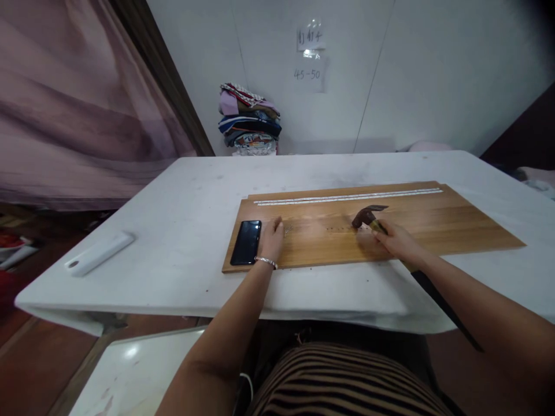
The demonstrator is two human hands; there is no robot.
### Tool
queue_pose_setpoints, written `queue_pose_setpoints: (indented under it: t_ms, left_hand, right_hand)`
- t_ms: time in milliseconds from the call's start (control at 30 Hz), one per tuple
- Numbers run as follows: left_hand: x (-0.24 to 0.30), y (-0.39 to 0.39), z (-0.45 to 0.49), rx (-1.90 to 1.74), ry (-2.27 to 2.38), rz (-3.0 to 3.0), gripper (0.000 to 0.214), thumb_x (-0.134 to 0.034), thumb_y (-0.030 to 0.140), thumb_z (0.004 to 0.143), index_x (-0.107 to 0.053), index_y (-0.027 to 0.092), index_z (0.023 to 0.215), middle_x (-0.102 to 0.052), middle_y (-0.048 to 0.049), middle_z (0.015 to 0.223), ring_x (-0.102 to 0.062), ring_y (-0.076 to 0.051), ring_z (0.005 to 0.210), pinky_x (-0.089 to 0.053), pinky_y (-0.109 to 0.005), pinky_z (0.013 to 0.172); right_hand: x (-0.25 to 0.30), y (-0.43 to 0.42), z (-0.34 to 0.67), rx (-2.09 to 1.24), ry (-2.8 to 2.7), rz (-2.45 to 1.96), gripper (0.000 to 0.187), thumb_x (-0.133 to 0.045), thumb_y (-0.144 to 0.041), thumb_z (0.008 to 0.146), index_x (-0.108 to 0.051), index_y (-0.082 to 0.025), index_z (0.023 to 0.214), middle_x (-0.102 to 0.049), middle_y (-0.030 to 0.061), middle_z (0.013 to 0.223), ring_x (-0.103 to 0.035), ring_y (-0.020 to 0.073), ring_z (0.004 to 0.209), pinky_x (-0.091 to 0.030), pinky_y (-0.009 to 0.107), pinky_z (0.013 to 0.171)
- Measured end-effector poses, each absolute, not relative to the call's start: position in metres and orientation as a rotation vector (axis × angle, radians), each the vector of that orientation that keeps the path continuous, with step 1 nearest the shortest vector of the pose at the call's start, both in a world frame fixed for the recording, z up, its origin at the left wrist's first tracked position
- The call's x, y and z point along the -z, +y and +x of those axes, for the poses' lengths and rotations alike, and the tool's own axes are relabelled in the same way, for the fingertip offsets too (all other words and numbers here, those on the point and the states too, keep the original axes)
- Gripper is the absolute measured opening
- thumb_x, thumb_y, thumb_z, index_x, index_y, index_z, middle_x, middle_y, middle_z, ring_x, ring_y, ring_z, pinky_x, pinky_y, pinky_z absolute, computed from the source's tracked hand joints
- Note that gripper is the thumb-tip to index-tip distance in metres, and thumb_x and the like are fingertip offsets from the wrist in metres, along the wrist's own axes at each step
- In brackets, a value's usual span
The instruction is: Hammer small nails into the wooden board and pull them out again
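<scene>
A wooden board (316,242) lies on the white table. My right hand (392,240) is closed around the handle of a claw hammer (366,217), whose dark head is at the board's surface, its claw pointing right. To the left of the head, small dark nails (340,229) form a short row in the board. My left hand (272,240) rests on the board with fingers loosely extended, between a black phone (246,242) and a small scatter of loose nails (288,229). Part of its fingers is hard to make out.
Two thin white strips (347,197) run along the board's far side. A white long-handled object (100,253) lies on the table (173,231) at left. Folded clothes (250,121) are stacked behind the table, by the wall. A white surface (134,370) is below at left.
</scene>
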State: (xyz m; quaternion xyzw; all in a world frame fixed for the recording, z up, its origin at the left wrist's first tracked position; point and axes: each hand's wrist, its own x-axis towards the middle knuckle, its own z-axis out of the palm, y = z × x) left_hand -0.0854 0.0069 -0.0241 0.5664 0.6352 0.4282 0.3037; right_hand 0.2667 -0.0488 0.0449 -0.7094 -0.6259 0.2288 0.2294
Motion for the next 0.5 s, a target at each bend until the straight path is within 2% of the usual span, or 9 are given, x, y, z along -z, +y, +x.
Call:
queue_pose_setpoints:
  t_ms: [100, 167, 367, 500]
  left_hand:
    - [0.023, -0.011, -0.091, -1.02, 1.843, 1.823, 0.048, -0.059, 0.021, 0.086, -0.063, 0.016, 0.134, -0.065, -0.0151, 0.142, -0.055, -0.029, 0.138, -0.042, -0.046, 0.118]
    - [0.021, -0.02, -0.094, -0.883, 1.916, 1.969, 0.048, -0.063, 0.021, 0.083, -0.064, 0.017, 0.132, -0.065, -0.0159, 0.139, -0.056, -0.032, 0.135, -0.043, -0.048, 0.116]
    - [0.008, -0.014, -0.094, -0.602, 2.0, 2.093, 0.02, -0.063, 0.028, 0.089, -0.074, 0.021, 0.104, -0.071, -0.0129, 0.123, -0.062, -0.031, 0.121, -0.049, -0.044, 0.102]
    - [0.001, -0.003, -0.095, -0.583, 1.969, 2.11, 0.017, -0.062, 0.027, 0.091, -0.076, 0.02, 0.098, -0.071, -0.0133, 0.118, -0.062, -0.031, 0.118, -0.049, -0.042, 0.103]
  right_hand:
    - [-0.048, -0.052, 0.265, -0.662, -1.707, -1.978, 0.015, -0.057, -0.027, 0.084, -0.065, -0.021, 0.095, -0.068, 0.0034, 0.071, -0.062, 0.0215, 0.067, -0.047, 0.03, 0.064]
    - [-0.048, -0.053, 0.265, -0.654, -1.709, -1.983, 0.016, -0.057, -0.027, 0.084, -0.065, -0.021, 0.096, -0.07, 0.0044, 0.075, -0.063, 0.0219, 0.068, -0.048, 0.03, 0.065]
    - [-0.041, -0.05, 0.27, -0.568, -1.744, -1.914, 0.016, -0.062, -0.026, 0.079, -0.066, -0.021, 0.094, -0.072, 0.0054, 0.077, -0.064, 0.022, 0.071, -0.048, 0.029, 0.065]
    - [-0.044, -0.051, 0.269, -0.662, -1.709, -1.901, 0.012, -0.056, -0.029, 0.083, -0.063, -0.022, 0.09, -0.065, 0.0014, 0.065, -0.059, 0.0195, 0.061, -0.046, 0.029, 0.059]
